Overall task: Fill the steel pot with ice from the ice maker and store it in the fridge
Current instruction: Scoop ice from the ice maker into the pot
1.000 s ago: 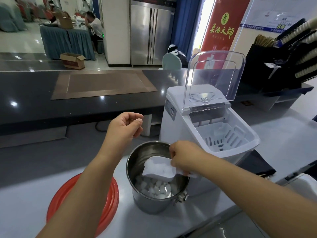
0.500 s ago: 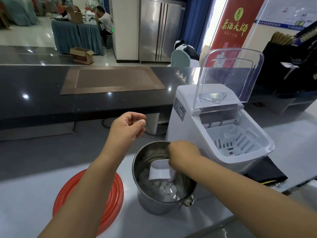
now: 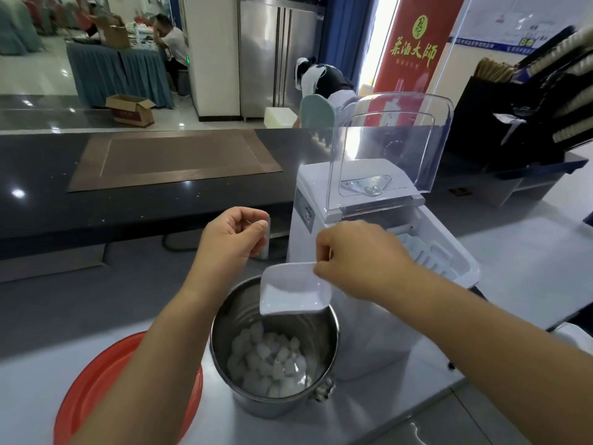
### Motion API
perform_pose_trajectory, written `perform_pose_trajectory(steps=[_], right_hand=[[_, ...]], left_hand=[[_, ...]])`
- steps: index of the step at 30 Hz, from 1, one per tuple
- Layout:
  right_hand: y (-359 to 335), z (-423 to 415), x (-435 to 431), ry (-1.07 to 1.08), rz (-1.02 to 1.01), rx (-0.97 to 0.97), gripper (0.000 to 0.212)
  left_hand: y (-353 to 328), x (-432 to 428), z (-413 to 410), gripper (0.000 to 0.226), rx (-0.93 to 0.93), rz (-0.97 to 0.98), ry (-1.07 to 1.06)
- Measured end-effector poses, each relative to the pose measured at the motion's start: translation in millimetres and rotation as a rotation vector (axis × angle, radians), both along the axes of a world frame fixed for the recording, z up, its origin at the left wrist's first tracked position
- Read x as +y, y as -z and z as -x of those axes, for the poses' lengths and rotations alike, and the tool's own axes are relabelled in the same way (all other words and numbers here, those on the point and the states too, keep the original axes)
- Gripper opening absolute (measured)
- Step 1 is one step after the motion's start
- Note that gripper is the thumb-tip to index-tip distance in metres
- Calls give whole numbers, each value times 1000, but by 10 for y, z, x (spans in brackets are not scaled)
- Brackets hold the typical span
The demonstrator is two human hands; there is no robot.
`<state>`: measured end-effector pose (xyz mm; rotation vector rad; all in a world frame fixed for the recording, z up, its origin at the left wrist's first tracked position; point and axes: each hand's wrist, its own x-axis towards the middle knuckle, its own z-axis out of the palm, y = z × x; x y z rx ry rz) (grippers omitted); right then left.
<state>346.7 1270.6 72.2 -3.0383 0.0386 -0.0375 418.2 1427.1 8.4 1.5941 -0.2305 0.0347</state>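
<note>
The steel pot (image 3: pixel 324 335) stands on the white counter in front of me, its bottom covered with ice cubes (image 3: pixel 269 361). My right hand (image 3: pixel 359 258) grips a white plastic scoop (image 3: pixel 293 290), held empty and tilted above the pot's far rim. My left hand (image 3: pixel 234 236) hovers loosely curled above and left of the pot, holding nothing. The white ice maker (image 3: pixel 321 200) sits right behind the pot with its clear lid (image 3: pixel 391 139) raised and its white basket (image 3: pixel 430 252) showing.
A red round tray (image 3: pixel 96 380) lies left of the pot, partly under my left forearm. A dark raised counter (image 3: pixel 128 200) with a brown mat runs across behind. A steel fridge (image 3: pixel 276 53) stands far back. Black racks (image 3: pixel 529 117) fill the right.
The scoop has tipped its ice into the pot and risen out of it, now empty above the rim. The pot holds more ice. My left hand has barely moved.
</note>
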Motion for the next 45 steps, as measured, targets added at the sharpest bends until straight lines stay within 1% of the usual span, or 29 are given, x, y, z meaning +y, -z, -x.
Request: perform_pose_trajectory(steps=[4, 6, 10, 13, 16, 18, 22, 24, 26, 29, 32, 36, 41, 43, 45], right_hand=[[-234, -21, -417, 125, -60, -43, 9], [-323, -36, -671, 174, -53, -63, 10], [-405, -69, -1139, 281, 6, -79, 10], [-363, -84, -1421, 322, 66, -29, 9], [-245, -116, -1570, 306, 159, 38, 7], [-167, -143, -1633, 261, 264, 41, 11], [-45, -221, -1667, 105, 557, -9, 18], [8, -260, -1674, -76, 749, -55, 19], [23, -310, -1682, -260, 849, -72, 17], [37, -371, -1707, -407, 864, 2, 12], [72, -431, -1704, -508, 887, -5, 7], [160, -468, -1698, -577, 938, 35, 21], [314, -454, -1747, -597, 943, 147, 29], [341, -463, -1781, -570, 924, 166, 29], [355, -488, -1845, -536, 884, 144, 30]], left_hand=[[-25, -204, -35, 11, 10, 9, 30], [-30, -311, -38, 11, 18, 9, 46], [-34, -509, -45, 10, 35, 24, 79], [-45, -672, -82, 11, 30, 16, 100], [-50, -777, -106, 14, 34, 27, 117], [-44, -837, -118, 16, 44, 37, 126], [-16, -906, -134, 15, 56, 36, 135], [-12, -920, -140, 15, 59, 37, 134], [-18, -936, -146, 15, 52, 37, 129], [-29, -952, -152, 13, 36, 40, 111], [-33, -955, -163, 12, 19, 18, 92], [-36, -969, -181, 13, 15, 7, 78], [9, -989, -228, 11, 36, 10, 71], [24, -1014, -240, 10, 43, 16, 64], [27, -1037, -241, 10, 44, 30, 58]])
